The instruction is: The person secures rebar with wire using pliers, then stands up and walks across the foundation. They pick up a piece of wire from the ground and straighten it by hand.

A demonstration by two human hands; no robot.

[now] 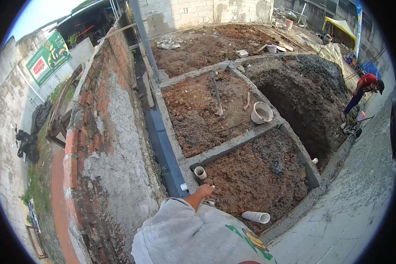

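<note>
My left hand (204,190) reaches out from a grey sleeve above the reddish soil. The back of the hand faces me, and its fingers are mostly hidden. Nearest to it is a short upright white pipe (200,172), standing at the corner of the concrete beam (231,144). A smaller white pipe end (184,187) shows left of the hand, by the grey channel. Another white pipe (256,217) lies tilted on the soil to the right, its open end toward the right. At the bottom edge only a sliver of skin shows, and my right hand is out of view.
A hoe (217,97) and a bucket (262,113) stand in the far soil bay. A deep pit (290,116) drops off right of the beams. A person in a red shirt (368,83) bends beyond it. A brick wall (114,132) runs along the left.
</note>
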